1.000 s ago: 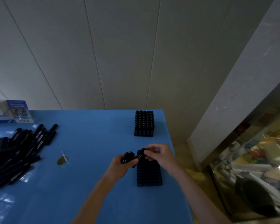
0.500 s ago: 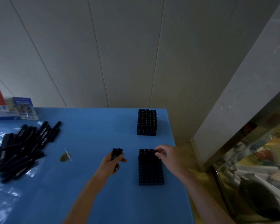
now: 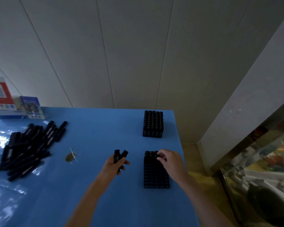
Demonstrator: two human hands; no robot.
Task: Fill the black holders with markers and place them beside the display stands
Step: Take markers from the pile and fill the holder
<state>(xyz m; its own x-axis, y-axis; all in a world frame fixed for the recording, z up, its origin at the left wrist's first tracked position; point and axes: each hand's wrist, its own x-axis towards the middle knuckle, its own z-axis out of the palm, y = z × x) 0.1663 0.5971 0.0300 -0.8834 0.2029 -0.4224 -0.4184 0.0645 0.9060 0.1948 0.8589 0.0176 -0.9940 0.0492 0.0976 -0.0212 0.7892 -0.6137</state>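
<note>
Head view: the left hand (image 3: 114,164) is curled round two black markers (image 3: 120,157), whose capped ends splay apart above the knuckles in a narrow V. It hovers over the blue table (image 3: 92,145), just left of the near black holder (image 3: 156,173) and apart from it. The right hand (image 3: 170,159) sits over the far right corner of that holder, its fingertips (image 3: 160,157) drawn together on the top of a marker in the back row; it looks like a pinch, though the dim light and dark plastic make the exact contact hard to read.

The near holder is a dark grid block standing flat on the table, with a few round marker ends showing along its back row and the rest of the grid too dark to judge. A second holder (image 3: 152,124), packed with rows of marker ends, stands beyond it near the far right corner of the table, well apart from the first.

A loose pile of markers (image 3: 29,146) lies at the table's left. Behind the pile, against the white panelled wall (image 3: 138,54), stand the display stands (image 3: 15,104), red and blue cards. A small dark scrap (image 3: 70,157) lies between the pile and the left hand. Both holders sit near the table's right edge, beyond which the floor (image 3: 197,161) drops away; bare blue surface spreads between the hands and the pile.
</note>
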